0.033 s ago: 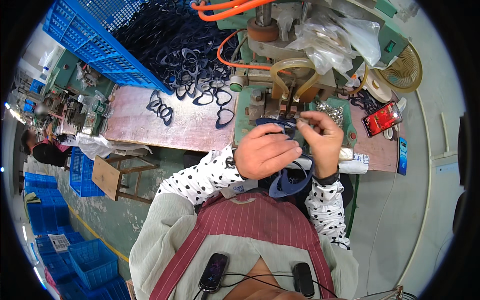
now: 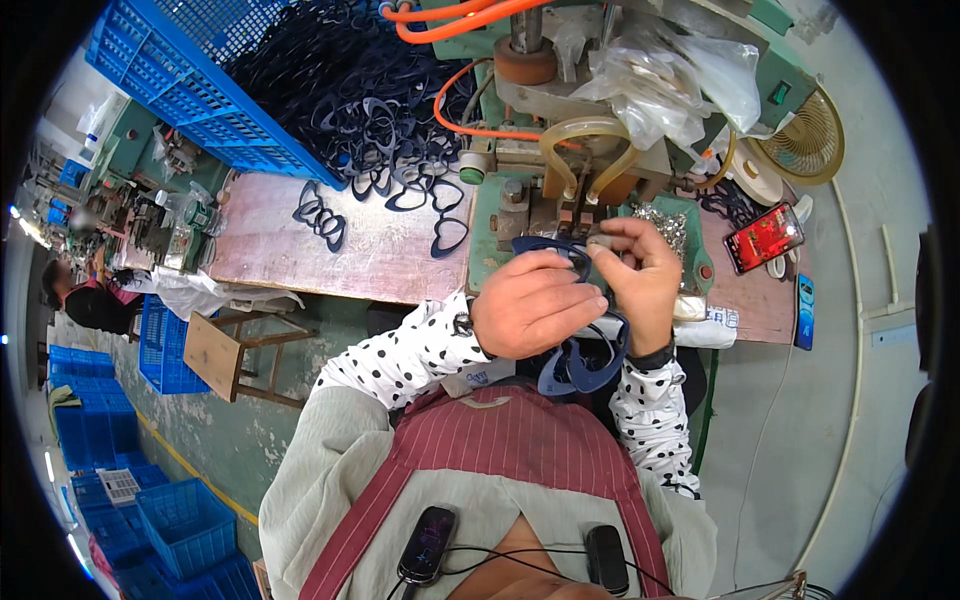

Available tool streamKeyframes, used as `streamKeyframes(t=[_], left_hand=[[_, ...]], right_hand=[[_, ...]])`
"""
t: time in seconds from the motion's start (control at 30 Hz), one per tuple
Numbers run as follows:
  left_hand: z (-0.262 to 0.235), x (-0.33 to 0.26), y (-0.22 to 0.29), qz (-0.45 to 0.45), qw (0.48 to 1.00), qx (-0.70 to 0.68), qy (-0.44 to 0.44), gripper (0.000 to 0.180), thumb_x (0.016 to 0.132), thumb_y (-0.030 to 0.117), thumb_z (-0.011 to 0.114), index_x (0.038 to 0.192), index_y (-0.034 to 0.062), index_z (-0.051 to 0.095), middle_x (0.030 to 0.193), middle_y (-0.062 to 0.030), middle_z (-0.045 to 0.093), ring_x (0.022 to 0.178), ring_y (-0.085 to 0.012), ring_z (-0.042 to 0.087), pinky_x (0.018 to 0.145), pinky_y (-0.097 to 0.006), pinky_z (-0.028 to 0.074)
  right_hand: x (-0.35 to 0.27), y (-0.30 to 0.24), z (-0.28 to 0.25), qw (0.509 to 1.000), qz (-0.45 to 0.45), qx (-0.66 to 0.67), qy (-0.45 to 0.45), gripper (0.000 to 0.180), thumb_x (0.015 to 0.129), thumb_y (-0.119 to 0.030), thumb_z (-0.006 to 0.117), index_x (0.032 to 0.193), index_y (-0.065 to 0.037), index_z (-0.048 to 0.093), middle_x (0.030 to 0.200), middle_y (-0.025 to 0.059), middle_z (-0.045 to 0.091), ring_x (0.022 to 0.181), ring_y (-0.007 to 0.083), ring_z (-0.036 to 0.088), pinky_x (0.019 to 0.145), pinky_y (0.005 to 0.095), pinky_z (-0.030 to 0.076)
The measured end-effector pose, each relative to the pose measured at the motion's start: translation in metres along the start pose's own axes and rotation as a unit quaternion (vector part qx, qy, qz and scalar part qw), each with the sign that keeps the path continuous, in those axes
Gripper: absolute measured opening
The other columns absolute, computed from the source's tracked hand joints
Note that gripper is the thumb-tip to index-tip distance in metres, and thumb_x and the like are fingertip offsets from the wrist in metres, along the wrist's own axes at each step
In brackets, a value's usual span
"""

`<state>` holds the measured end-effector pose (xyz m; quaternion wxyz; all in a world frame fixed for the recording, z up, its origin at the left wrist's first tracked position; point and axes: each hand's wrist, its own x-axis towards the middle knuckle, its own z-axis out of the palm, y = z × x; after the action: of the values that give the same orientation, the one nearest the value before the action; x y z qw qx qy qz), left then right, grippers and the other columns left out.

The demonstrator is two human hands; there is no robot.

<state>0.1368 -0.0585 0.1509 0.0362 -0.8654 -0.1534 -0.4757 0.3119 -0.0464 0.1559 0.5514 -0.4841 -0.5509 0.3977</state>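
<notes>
Standing at left: blue crate (image 2: 205, 100), heap of dark loops (image 2: 350, 90) right against it, strays on the worn tabletop (image 2: 370, 265). Left hand (image 2: 535, 305) has its fingers curled over a navy loop (image 2: 540, 243), gripping it; thumb hidden. That loop sits just in front of the green press (image 2: 488, 235), at the tooling. More navy loops (image 2: 580, 372) hang below the hands. Right hand (image 2: 640, 285): thumb and index tips close together beside the tooling, can't tell if pinching anything. Small shiny metal parts (image 2: 662, 228) piled just beyond it. Far right: red-screened phone (image 2: 765, 238), then fan (image 2: 805, 135).
</notes>
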Motion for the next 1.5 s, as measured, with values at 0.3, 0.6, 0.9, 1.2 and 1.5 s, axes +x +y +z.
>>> streamKeyframes(t=[0.3, 0.6, 0.9, 1.2, 1.5], left_hand=[[-0.006, -0.011, 0.001, 0.094, 0.995, -0.031, -0.03, 0.028, 0.08, 0.008, 0.066, 0.107, 0.0029, 0.065, 0.101, -0.01, 0.07, 0.083, -0.0245, 0.066, 0.082, -0.039, 0.051], [0.003, 0.0, -0.01, 0.11, 0.986, -0.116, -0.05, 0.03, 0.079, 0.008, 0.063, 0.108, 0.0005, 0.065, 0.103, -0.0112, 0.065, 0.092, -0.0269, 0.064, 0.088, -0.043, 0.051], [0.02, -0.012, -0.022, 0.103, 0.985, -0.137, -0.037, 0.029, 0.079, 0.004, 0.065, 0.107, -0.0015, 0.064, 0.107, -0.0137, 0.066, 0.089, -0.0277, 0.063, 0.086, -0.044, 0.05], [0.014, -0.013, -0.021, 0.126, 0.984, -0.115, -0.044, 0.027, 0.085, 0.008, 0.058, 0.11, -0.0013, 0.064, 0.112, -0.013, 0.064, 0.097, -0.0281, 0.061, 0.093, -0.047, 0.047], [-0.064, -0.129, -0.112, -0.245, 0.914, 0.306, 0.109, 0.035, 0.068, -0.002, 0.068, 0.102, 0.0064, 0.064, 0.102, -0.0104, 0.063, 0.096, -0.0333, 0.058, 0.082, -0.043, 0.045]], right_hand=[[0.012, -0.013, 0.019, 0.998, 0.034, 0.037, 0.025, 0.043, 0.073, -0.001, 0.075, 0.107, 0.002, 0.05, 0.078, 0.0058, 0.068, 0.065, 0.0042, 0.054, 0.058, 0.0209, 0.044], [0.013, 0.012, -0.006, 0.999, -0.004, 0.042, 0.024, 0.049, 0.077, -0.002, 0.071, 0.121, -0.001, 0.048, 0.092, 0.0065, 0.071, 0.074, 0.008, 0.058, 0.068, 0.0225, 0.046], [0.007, 0.105, -0.114, 0.944, 0.021, -0.311, 0.112, 0.029, 0.083, -0.017, 0.07, 0.108, -0.004, 0.065, 0.088, 0.0122, 0.068, 0.075, 0.024, 0.064, 0.07, 0.0334, 0.05], [0.016, 0.13, -0.102, 0.897, -0.021, -0.43, 0.099, 0.014, 0.086, -0.016, 0.065, 0.09, -0.002, 0.066, 0.088, 0.0173, 0.064, 0.084, 0.0358, 0.061, 0.075, 0.0408, 0.047], [0.013, 0.143, -0.104, 0.897, -0.049, -0.402, 0.176, 0.021, 0.094, -0.02, 0.057, 0.1, -0.001, 0.063, 0.094, 0.0167, 0.067, 0.083, 0.0329, 0.064, 0.074, 0.0396, 0.049]])
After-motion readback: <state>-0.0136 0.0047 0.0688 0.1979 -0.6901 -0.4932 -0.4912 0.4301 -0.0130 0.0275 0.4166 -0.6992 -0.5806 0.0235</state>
